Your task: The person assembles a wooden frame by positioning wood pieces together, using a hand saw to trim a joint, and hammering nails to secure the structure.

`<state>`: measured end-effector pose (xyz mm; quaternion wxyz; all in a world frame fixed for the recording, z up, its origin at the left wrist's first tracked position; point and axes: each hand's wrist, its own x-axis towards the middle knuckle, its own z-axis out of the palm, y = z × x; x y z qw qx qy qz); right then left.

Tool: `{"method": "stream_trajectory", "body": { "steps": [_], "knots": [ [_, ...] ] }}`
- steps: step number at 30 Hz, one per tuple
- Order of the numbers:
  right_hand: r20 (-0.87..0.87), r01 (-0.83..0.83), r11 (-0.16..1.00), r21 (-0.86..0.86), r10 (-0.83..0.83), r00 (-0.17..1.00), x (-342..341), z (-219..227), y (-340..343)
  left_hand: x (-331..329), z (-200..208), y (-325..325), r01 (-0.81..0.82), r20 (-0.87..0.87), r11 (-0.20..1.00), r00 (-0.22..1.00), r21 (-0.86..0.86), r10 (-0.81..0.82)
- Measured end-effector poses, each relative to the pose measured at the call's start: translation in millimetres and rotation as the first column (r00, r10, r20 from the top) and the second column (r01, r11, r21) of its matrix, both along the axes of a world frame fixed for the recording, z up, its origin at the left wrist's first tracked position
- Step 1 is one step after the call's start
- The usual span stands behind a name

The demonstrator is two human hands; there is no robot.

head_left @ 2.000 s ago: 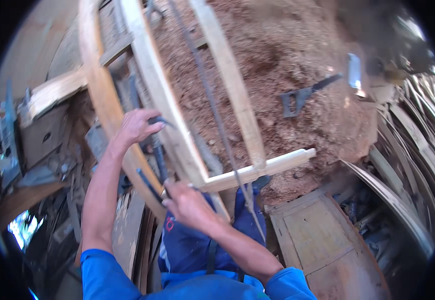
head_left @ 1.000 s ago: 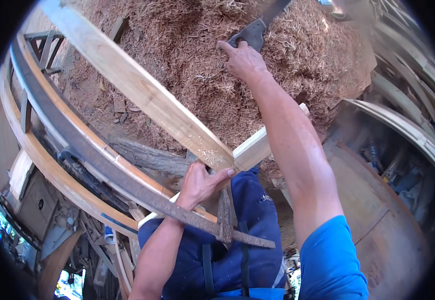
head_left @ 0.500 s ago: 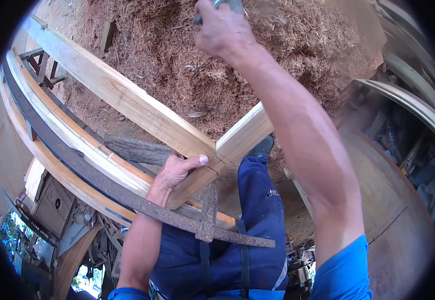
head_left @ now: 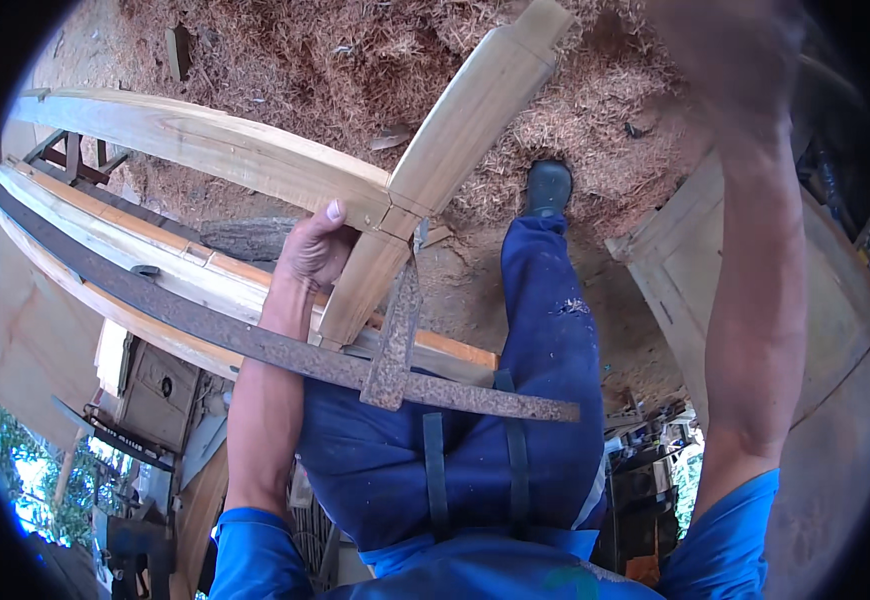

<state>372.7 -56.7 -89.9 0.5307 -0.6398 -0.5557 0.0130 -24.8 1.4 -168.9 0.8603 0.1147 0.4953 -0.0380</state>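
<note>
My left hand (head_left: 320,250) is closed around the pale wooden frame at its corner, its thumb lying on the long rail (head_left: 245,142). A shorter wooden crosspiece (head_left: 480,105) meets the rail at that joint, running up to the right with a stepped, cut end. Beneath, a rusty bar clamp (head_left: 265,345) stretches across my forearm and lap, its jaw (head_left: 392,345) standing close to the joint. Raised at the upper right, my right hand (head_left: 730,50) is smeared by motion, so its fingers and anything in them cannot be made out.
Reddish wood shavings (head_left: 285,60) cover the ground ahead. Long wooden strips (head_left: 155,240) lie along the left. A wooden panel (head_left: 755,290) leans on the right, by my right arm. My boot (head_left: 550,185) stands at the edge of the shavings.
My right hand has swung from the upper middle to the upper right; the greyish metal object in it earlier no longer shows. My left hand and the frame sit higher in view, slightly left.
</note>
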Motion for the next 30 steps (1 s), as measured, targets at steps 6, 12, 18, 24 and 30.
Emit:
{"method": "stream_trajectory", "body": {
  "steps": [6,12,18,24,30],
  "knots": [
    [0.222,0.446,0.807,-0.387,-0.388,0.895,-69,76,-84,9,-2,1,0.079,0.028,0.995,0.997,-0.064,-0.078],
    [-0.595,0.068,0.762,-0.645,-0.555,0.581,-169,178,-115,-32,46,51,0.503,-0.445,0.643,0.854,0.578,-0.269],
    [-0.634,-0.190,0.629,-0.754,-0.619,0.463,-222,221,-81,-89,71,136,0.929,-0.712,-0.251,0.369,0.272,0.597],
    [-0.542,-0.285,0.464,-0.839,-0.764,0.349,-223,239,-40,-108,63,142,0.935,-0.902,-0.344,0.076,-0.083,0.426],
    [-0.409,-0.333,0.294,-0.896,-0.840,0.358,-226,255,-14,-108,62,125,0.644,-0.802,-0.629,0.595,0.436,0.052]
  ]
}}
